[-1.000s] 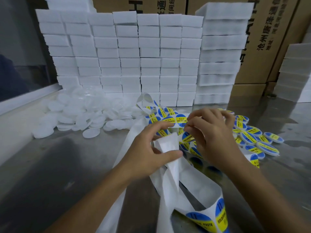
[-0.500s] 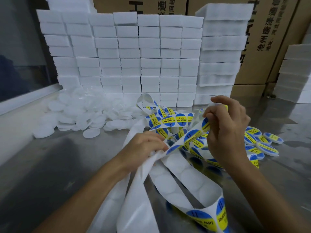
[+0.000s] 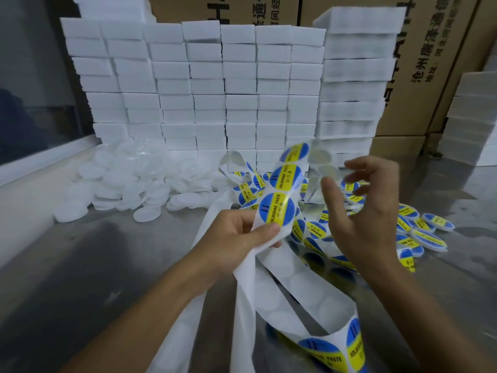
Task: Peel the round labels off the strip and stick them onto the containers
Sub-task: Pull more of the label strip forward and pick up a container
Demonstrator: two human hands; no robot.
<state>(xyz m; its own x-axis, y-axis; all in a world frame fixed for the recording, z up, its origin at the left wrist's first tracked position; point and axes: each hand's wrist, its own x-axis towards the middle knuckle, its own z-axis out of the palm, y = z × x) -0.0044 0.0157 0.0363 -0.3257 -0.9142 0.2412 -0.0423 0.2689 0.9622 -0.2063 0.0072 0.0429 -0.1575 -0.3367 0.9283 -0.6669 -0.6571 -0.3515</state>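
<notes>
My left hand [image 3: 236,238] pinches the white backing strip [image 3: 285,181] just below a round blue-and-yellow label [image 3: 277,210], and the strip rises upright from it with three labels showing. My right hand [image 3: 368,211] hovers beside the strip to the right, fingers spread and relaxed, touching nothing I can make out. Bare strip with empty round marks [image 3: 293,284] trails down toward me. Labelled round containers [image 3: 427,239] lie behind my right hand. A heap of plain white containers [image 3: 126,184] lies at the left.
White foam blocks [image 3: 215,84] are stacked like a wall at the back, with cardboard boxes [image 3: 430,63] behind. More foam is stacked at the far right [image 3: 473,117]. The steel table [image 3: 80,278] runs to a pale ledge on the left.
My left hand has lifted the strip upright and now pinches it under a label. My right hand has let go of the strip and opened beside it.
</notes>
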